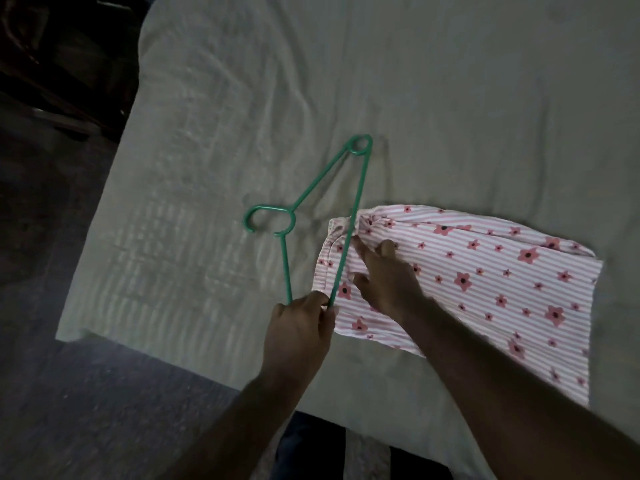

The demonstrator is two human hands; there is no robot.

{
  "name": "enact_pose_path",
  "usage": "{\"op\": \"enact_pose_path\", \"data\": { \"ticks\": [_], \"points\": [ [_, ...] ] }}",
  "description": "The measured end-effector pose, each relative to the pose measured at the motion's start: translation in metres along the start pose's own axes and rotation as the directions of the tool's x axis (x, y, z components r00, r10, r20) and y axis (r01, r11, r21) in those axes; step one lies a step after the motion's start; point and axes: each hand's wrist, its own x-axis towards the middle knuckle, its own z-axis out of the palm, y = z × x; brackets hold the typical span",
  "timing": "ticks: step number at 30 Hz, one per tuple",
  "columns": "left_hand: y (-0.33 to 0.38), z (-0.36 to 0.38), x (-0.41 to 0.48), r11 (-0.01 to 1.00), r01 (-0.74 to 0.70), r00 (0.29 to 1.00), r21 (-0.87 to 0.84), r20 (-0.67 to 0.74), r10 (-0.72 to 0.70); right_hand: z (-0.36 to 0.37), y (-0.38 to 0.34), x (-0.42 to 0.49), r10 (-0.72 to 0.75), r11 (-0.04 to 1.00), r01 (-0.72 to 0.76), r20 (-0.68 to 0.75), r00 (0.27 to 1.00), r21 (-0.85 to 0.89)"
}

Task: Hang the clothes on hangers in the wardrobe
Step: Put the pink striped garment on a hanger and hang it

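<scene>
Head view. Left hand (299, 327), fingers clamped on the near corner of a green plastic triangular hanger (322, 180). The hanger's long bar crosses the bunched end of a pink-striped, flower-printed cloth garment (485, 271), which lies at 3 o'clock on the pale-sheeted bed (242, 98). Right hand (388, 278), fingers apart on the cloth, possibly parting an opening. Feed one hanger corner inside first. The bed edge runs at 7 o'clock, with free sheet toward 12.

A bed (450, 98) covered in a pale, creased sheet (242, 81) filled most of the view. The room was dim. Faint bands of light (162, 223) lay across the sheet near the bed's left edge. Beyond that edge was a dark floor (69, 393), and dark wooden furniture (62, 64) stood past the far-left corner.
</scene>
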Motion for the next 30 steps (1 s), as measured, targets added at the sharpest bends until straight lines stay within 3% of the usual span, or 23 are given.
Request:
{"op": "enact_pose_path", "data": {
  "ticks": [2,4,6,7,10,12,15,17,20,23,28,30],
  "points": [
    [0.002,0.008,-0.007,0.997,-0.049,0.997,0.059,0.059,0.046,-0.003,0.003,0.006,-0.017,1.000,0.016,0.070,0.997,0.027],
    [-0.002,0.015,-0.010,0.992,-0.044,0.986,0.117,0.166,0.024,-0.008,0.010,0.015,-0.061,0.985,0.043,0.105,0.993,0.165],
    [-0.005,0.017,-0.008,0.996,0.019,0.966,0.083,0.256,-0.040,-0.017,0.018,0.019,-0.020,0.924,0.010,0.022,1.000,0.383],
    [-0.006,0.016,-0.007,0.999,0.040,0.962,0.028,0.269,-0.046,-0.022,0.021,0.017,0.077,0.882,-0.038,-0.063,0.995,0.470],
    [-0.012,0.012,0.000,0.992,0.078,0.993,-0.095,0.098,-0.069,-0.033,0.016,0.006,0.351,0.782,-0.088,-0.320,0.880,0.618],
    [-0.026,0.010,0.012,0.951,0.254,0.966,-0.177,-0.008,-0.259,-0.031,-0.005,-0.005,0.334,0.731,-0.030,-0.319,0.887,0.681],
    [-0.040,0.007,0.036,0.827,0.484,0.873,-0.286,0.082,-0.482,-0.012,-0.043,-0.017,0.230,0.762,-0.082,-0.151,0.961,0.643],
    [-0.043,0.004,0.052,0.808,0.510,0.860,-0.295,0.153,-0.487,-0.004,-0.063,-0.015,0.243,0.848,-0.154,-0.112,0.964,0.507],
    [-0.053,0.007,0.070,0.779,0.551,0.833,-0.299,0.257,-0.490,0.000,-0.084,-0.003,0.339,0.885,-0.292,-0.074,0.938,0.363],
    [-0.060,0.012,0.077,0.628,0.645,0.764,-0.436,0.394,-0.511,0.007,-0.094,0.009,0.374,0.909,-0.355,-0.056,0.926,0.217],
    [-0.051,0.007,0.081,0.472,0.710,0.704,-0.523,0.544,-0.456,0.019,-0.095,0.028,0.406,0.908,-0.392,-0.086,0.910,0.146],
    [-0.049,0.005,0.081,0.456,0.711,0.702,-0.535,0.563,-0.435,0.020,-0.094,0.032,0.404,0.910,-0.392,-0.083,0.911,0.135]
  ]
}}
